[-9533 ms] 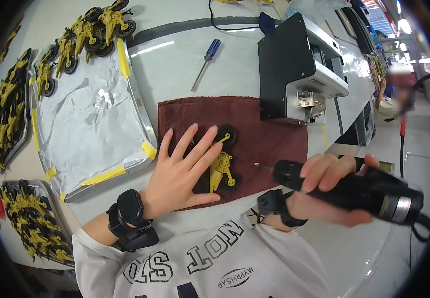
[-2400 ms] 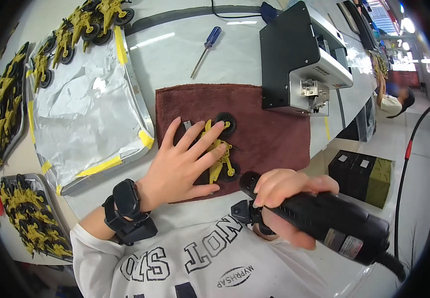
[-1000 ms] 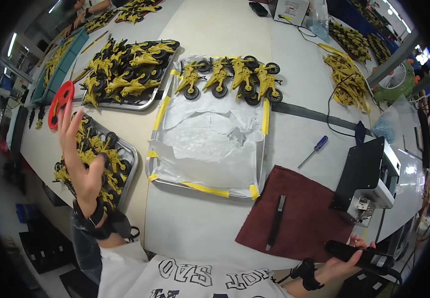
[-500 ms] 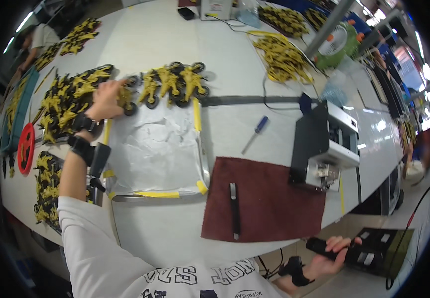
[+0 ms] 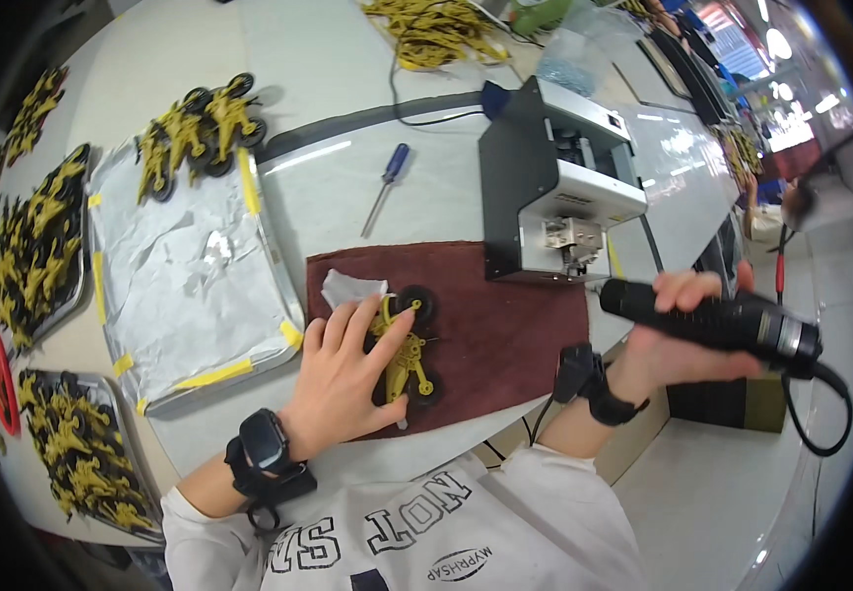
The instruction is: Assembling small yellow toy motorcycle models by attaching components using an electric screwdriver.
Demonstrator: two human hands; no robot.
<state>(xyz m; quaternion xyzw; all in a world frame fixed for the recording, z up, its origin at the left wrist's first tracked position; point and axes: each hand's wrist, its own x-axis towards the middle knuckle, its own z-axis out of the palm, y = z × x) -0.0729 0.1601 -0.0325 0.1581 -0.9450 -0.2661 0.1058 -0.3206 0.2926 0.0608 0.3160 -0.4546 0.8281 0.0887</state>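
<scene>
On the maroon cloth lies a yellow frame with black wheels. My left hand grips it from its left side, fingers over its top and thumb at the near end. A crumpled white piece shows beyond my fingertips. To the right, above the floor past the table edge, my right hand is wrapped round a black corded electric screwdriver. Its cable loops down from the right end.
A black-and-white machine stands behind the cloth. A blue-handled screwdriver lies left of it. Several yellow wheeled frames rest at the far end of the paper-lined tray. More fill two trays at left.
My left hand has brought a yellow wheeled frame from the far end of the lined tray to the cloth. My right hand has raised the electric screwdriver. The view has shifted right.
</scene>
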